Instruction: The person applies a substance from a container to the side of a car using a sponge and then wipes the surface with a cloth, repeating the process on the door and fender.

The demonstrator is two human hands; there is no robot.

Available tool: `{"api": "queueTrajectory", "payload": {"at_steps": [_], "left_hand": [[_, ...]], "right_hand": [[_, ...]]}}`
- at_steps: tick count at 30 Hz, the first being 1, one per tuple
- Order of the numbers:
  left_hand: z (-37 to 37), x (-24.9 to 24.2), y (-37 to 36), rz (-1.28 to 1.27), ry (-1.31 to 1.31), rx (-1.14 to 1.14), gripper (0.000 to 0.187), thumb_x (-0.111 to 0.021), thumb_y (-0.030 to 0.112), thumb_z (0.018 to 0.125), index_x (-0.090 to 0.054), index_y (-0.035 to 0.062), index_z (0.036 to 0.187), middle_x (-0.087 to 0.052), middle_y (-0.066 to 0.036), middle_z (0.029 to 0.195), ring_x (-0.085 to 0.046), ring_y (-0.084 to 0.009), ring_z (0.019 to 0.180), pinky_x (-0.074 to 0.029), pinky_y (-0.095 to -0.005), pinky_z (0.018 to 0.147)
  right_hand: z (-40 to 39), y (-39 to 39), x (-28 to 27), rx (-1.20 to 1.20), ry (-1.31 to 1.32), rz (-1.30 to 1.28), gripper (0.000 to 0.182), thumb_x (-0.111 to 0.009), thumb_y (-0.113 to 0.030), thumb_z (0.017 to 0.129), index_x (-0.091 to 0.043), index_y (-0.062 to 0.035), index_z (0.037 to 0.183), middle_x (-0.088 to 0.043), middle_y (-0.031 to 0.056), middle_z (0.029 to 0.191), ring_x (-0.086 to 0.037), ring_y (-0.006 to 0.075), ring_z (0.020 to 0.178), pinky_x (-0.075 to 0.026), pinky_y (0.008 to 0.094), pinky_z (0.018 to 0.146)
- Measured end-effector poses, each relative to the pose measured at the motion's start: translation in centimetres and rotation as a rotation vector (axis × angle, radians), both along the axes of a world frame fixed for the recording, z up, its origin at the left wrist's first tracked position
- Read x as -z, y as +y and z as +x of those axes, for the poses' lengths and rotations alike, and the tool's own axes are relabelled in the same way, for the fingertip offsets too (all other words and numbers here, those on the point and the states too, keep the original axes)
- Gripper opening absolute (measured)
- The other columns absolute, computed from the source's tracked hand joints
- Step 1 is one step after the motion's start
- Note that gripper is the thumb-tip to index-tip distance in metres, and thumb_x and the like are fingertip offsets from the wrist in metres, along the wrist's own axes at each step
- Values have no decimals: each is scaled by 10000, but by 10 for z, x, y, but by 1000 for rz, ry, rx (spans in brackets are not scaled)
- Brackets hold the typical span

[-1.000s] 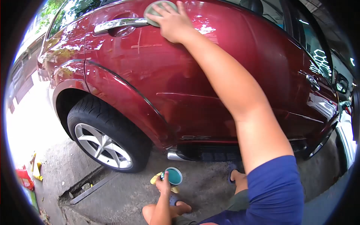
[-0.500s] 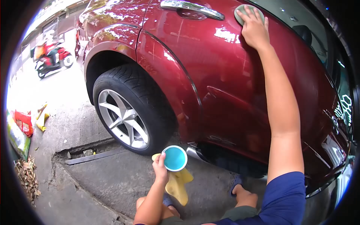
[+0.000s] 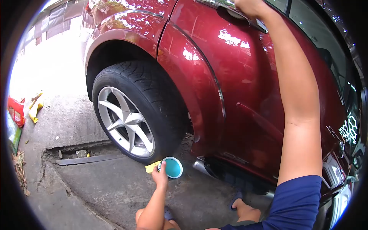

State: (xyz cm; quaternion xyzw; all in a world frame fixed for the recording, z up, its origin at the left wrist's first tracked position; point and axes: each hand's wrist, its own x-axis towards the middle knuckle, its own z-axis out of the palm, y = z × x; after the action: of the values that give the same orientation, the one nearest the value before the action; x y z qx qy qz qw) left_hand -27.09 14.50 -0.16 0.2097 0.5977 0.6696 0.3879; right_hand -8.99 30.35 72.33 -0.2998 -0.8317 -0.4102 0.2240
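Observation:
Gripped at its rim by my left hand [image 3: 160, 178] is a round white tub [image 3: 173, 168] of blue-green paste, tilted so that the paste shows. A yellow cloth [image 3: 152, 167] pokes out beside the same hand. My right arm reaches up across the dark red car door [image 3: 245, 73]. At the top edge of the view, my right hand [image 3: 253, 8] is over the chrome door handle [image 3: 259, 26]; its fingers are mostly cut off, and I cannot see what is under them.
A car wheel [image 3: 124, 122] with silver spokes stands left of the door. In the concrete is a broken gap with a metal strip [image 3: 90, 160]. Red and yellow wrappers [image 3: 35, 110] lie at the far left. My feet in clogs [image 3: 235, 200] are below.
My right hand has moved from the upper door panel, where it pressed a round grey pad, to the handle. The view has shifted. The yellow cloth hangs less, and the passing motorbike is gone.

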Motion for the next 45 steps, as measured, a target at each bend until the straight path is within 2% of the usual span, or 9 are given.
{"api": "queueTrajectory", "payload": {"at_steps": [3, 6, 11, 14, 16, 24, 31, 38, 45], "left_hand": [[-3, -3, 11, -4, -79, -8, 577, -767, 410, 955, -688, -108, 1196, -733, -143, 1067, -674, -210, 970, -520, -358, 897], [6, -6, 18, 0, -158, 18, 529, -731, 419, 993, -695, -79, 1171, -720, -103, 1043, -656, -174, 958, -506, -322, 880], [15, 7, 21, -11, -101, 48, 544, -725, 436, 993, -702, -84, 1148, -717, -107, 1028, -656, -180, 943, -511, -331, 876], [10, 26, 16, -25, -68, 39, 576, -733, 438, 978, -709, -101, 1179, -742, -156, 1053, -686, -224, 962, -528, -373, 900], [9, 9, 3, -7, -78, 27, 574, -733, 440, 978, -715, -101, 1167, -745, -154, 1038, -687, -226, 956, -527, -375, 900], [6, 5, -2, -11, -138, 3, 565, -750, 438, 974, -715, -100, 1140, -747, -143, 1018, -681, -200, 932, -526, -352, 873], [20, -2, -1, 25, -202, -42, 559, -760, 425, 973, -702, -104, 1146, -737, -123, 1004, -668, -181, 913, -526, -339, 843], [18, -8, 1, -46, -138, -17, 550, -775, 418, 947, -706, -85, 1156, -749, -155, 1045, -692, -215, 966, -533, -367, 889], [7, -8, 10, -130, 23, -65, 612, -803, 464, 906, -708, -86, 1158, -760, -207, 1071, -720, -288, 1003, -537, -412, 931]], "right_hand": [[-5, -14, -10, -150, 589, -764, 605, -389, -280, 1155, -725, 65, 788, -774, 170, 912, -704, 217, 865, -540, 355, 836], [-7, -4, -16, -149, 504, -584, 573, -404, -253, 1142, -743, 81, 822, -784, 191, 974, -720, 250, 894, -543, 361, 862], [-1, -50, 4, 349, 30, -10, 417, -423, -274, 1020, -819, -207, 1132, -775, 177, 1132, -709, 363, 1130, -507, 479, 1016], [26, -113, 27, 637, 73, 142, 458, -453, -248, 997, -703, -149, 1367, -738, 191, 1260, -670, 356, 1235, -443, 492, 1121], [127, -61, 16, 538, 185, 527, 385, -590, -439, 972, -788, -133, 1097, -786, 132, 1051, -737, 374, 1008, -561, 504, 887], [62, -71, 171, 156, -29, 485, 465, -541, -57, 924, -618, -10, 1381, -698, 187, 1290, -650, 347, 1226, -506, 443, 1083], [-49, -30, 132, 346, 119, 267, 369, -523, -211, 1010, -688, 22, 1245, -709, 194, 1174, -670, 356, 1154, -494, 459, 1082], [-86, 22, 174, 25, -90, 566, 491, -530, -168, 974, -610, -15, 1434, -596, 170, 1482, -558, 369, 1395, -384, 475, 1218], [-178, 63, 86, 286, 95, 388, 647, -457, -200, 982, -372, 66, 1566, -402, 252, 1645, -349, 386, 1554, -163, 542, 1303]]}}
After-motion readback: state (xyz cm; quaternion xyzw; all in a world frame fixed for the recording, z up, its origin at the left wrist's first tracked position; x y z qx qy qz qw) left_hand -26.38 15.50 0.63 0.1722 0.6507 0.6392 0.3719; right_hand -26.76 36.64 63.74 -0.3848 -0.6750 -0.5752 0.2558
